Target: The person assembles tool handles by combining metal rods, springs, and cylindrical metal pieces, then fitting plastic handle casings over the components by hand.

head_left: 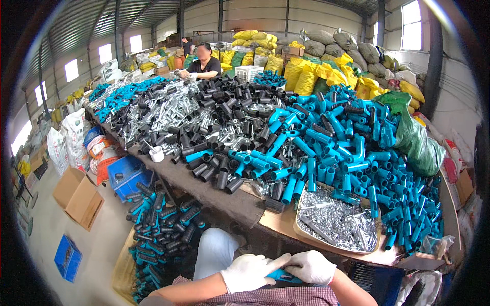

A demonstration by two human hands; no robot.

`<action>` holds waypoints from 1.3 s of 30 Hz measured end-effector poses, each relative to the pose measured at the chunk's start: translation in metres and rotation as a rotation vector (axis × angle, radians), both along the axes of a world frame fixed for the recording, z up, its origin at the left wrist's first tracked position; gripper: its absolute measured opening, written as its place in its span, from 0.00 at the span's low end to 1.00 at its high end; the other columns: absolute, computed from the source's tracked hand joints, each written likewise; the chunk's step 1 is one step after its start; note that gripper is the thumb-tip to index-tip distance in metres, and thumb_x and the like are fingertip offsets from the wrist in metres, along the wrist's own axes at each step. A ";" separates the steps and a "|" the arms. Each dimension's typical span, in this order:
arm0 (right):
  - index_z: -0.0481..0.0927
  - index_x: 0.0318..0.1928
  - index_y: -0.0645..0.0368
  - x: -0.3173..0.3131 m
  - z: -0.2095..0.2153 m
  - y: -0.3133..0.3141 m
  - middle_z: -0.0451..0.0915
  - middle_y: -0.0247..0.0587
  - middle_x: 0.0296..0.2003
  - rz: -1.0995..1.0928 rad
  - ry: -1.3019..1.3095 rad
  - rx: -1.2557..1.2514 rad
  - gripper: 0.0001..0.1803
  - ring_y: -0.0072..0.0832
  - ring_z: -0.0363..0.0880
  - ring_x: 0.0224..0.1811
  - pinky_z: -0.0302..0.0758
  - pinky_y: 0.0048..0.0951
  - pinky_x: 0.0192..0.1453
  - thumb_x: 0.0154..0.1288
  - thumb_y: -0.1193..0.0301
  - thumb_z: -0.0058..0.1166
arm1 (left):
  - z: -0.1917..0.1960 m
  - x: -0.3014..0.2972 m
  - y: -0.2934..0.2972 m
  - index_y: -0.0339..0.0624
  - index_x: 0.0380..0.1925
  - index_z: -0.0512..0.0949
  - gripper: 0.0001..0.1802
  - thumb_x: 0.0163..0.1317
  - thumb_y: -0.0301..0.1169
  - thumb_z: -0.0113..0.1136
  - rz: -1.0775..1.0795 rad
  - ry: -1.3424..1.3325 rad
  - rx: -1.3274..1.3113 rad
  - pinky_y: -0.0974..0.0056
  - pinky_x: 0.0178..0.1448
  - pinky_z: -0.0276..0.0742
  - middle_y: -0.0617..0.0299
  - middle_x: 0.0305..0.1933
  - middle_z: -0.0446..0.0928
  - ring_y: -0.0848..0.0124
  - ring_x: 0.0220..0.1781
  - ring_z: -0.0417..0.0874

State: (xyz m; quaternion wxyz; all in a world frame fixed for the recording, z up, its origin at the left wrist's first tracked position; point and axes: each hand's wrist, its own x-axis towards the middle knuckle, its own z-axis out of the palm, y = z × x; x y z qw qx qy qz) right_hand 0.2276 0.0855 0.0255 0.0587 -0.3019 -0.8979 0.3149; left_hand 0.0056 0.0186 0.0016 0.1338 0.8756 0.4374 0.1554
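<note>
Close to my body, low in the head view, both my hands wear white gloves and meet at a teal plastic tool handle (284, 276). My left hand (246, 273) closes on one end of it, its forefinger reaching across to the other glove. Over the opposite end curls my right hand (312, 267), hiding much of the piece. Just beyond them on the table edge lies a tray (378, 239) of small silver metal parts. Behind and right of that tray rises a big heap of teal plastic handles (332, 137).
Black sleeves (224, 109) and silver metal pieces (168, 104) cover the long table (204, 204). Finished-looking teal-and-black handles (158, 229) pile up left of my knee. A white cup (156, 153) stands at the edge. A co-worker (204, 64) sits across; boxes, crates and sacks surround the floor.
</note>
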 end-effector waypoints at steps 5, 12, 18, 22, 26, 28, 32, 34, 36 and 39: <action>0.85 0.38 0.56 0.002 -0.006 -0.008 0.82 0.48 0.31 0.010 -0.032 0.086 0.10 0.47 0.82 0.35 0.78 0.41 0.40 0.61 0.65 0.57 | -0.009 0.002 -0.001 0.45 0.70 0.61 0.45 0.54 0.47 0.67 -0.047 -0.074 -0.010 0.51 0.35 0.78 0.51 0.29 0.78 0.52 0.30 0.81; 0.85 0.36 0.56 0.003 -0.004 -0.016 0.82 0.48 0.31 -0.031 -0.020 0.118 0.10 0.46 0.82 0.34 0.78 0.41 0.39 0.59 0.65 0.59 | -0.009 0.004 0.001 0.46 0.71 0.57 0.48 0.53 0.43 0.69 -0.085 -0.111 0.057 0.53 0.34 0.81 0.52 0.28 0.80 0.54 0.31 0.84; 0.85 0.34 0.57 0.004 -0.022 -0.016 0.82 0.48 0.30 -0.041 -0.036 0.085 0.10 0.46 0.82 0.33 0.79 0.40 0.37 0.59 0.64 0.59 | -0.014 0.003 -0.002 0.47 0.70 0.61 0.45 0.53 0.47 0.67 -0.089 -0.107 -0.008 0.51 0.34 0.78 0.50 0.29 0.78 0.52 0.31 0.82; 0.84 0.40 0.55 0.003 -0.023 -0.020 0.83 0.49 0.34 -0.028 -0.057 0.048 0.14 0.46 0.83 0.37 0.78 0.42 0.42 0.62 0.60 0.56 | -0.021 0.001 -0.003 0.47 0.70 0.62 0.45 0.53 0.47 0.67 -0.082 -0.130 0.009 0.51 0.35 0.79 0.49 0.30 0.79 0.51 0.32 0.83; 0.79 0.50 0.57 -0.003 -0.019 -0.037 0.82 0.49 0.34 -0.055 -0.124 0.176 0.22 0.46 0.83 0.36 0.80 0.42 0.40 0.59 0.58 0.60 | -0.014 -0.005 -0.002 0.48 0.70 0.60 0.44 0.55 0.45 0.67 -0.008 -0.049 -0.058 0.54 0.39 0.82 0.53 0.33 0.81 0.56 0.36 0.85; 0.71 0.58 0.54 -0.004 -0.023 -0.041 0.81 0.50 0.39 -0.029 -0.201 0.160 0.27 0.46 0.83 0.40 0.79 0.44 0.43 0.62 0.57 0.58 | -0.010 -0.005 -0.001 0.48 0.70 0.61 0.43 0.55 0.45 0.66 0.011 -0.064 -0.073 0.54 0.40 0.82 0.52 0.34 0.81 0.56 0.36 0.85; 0.75 0.55 0.54 0.001 -0.042 -0.042 0.82 0.48 0.38 -0.022 -0.108 0.394 0.26 0.45 0.82 0.38 0.78 0.42 0.42 0.58 0.57 0.61 | -0.017 0.001 -0.008 0.47 0.66 0.66 0.37 0.58 0.45 0.65 0.041 -0.152 -0.147 0.55 0.48 0.81 0.50 0.43 0.82 0.53 0.44 0.85; 0.77 0.52 0.55 0.001 -0.028 -0.035 0.82 0.46 0.37 -0.002 -0.066 0.479 0.24 0.44 0.82 0.37 0.77 0.41 0.41 0.57 0.58 0.62 | -0.022 0.003 -0.007 0.46 0.64 0.68 0.35 0.59 0.44 0.65 0.060 -0.265 -0.156 0.55 0.51 0.80 0.50 0.47 0.82 0.52 0.48 0.84; 0.83 0.40 0.55 0.002 -0.007 -0.018 0.82 0.44 0.36 0.068 0.078 0.317 0.17 0.41 0.82 0.40 0.78 0.39 0.45 0.56 0.58 0.66 | -0.020 0.003 -0.007 0.46 0.62 0.71 0.30 0.61 0.41 0.63 0.082 -0.379 -0.379 0.55 0.56 0.78 0.51 0.54 0.80 0.52 0.54 0.82; 0.84 0.36 0.56 0.028 -0.008 0.014 0.80 0.49 0.34 -0.475 0.296 0.303 0.09 0.47 0.79 0.38 0.75 0.44 0.43 0.57 0.66 0.61 | -0.031 0.003 -0.007 0.47 0.61 0.72 0.27 0.61 0.39 0.62 0.061 -0.554 -0.467 0.55 0.59 0.76 0.52 0.56 0.79 0.53 0.57 0.80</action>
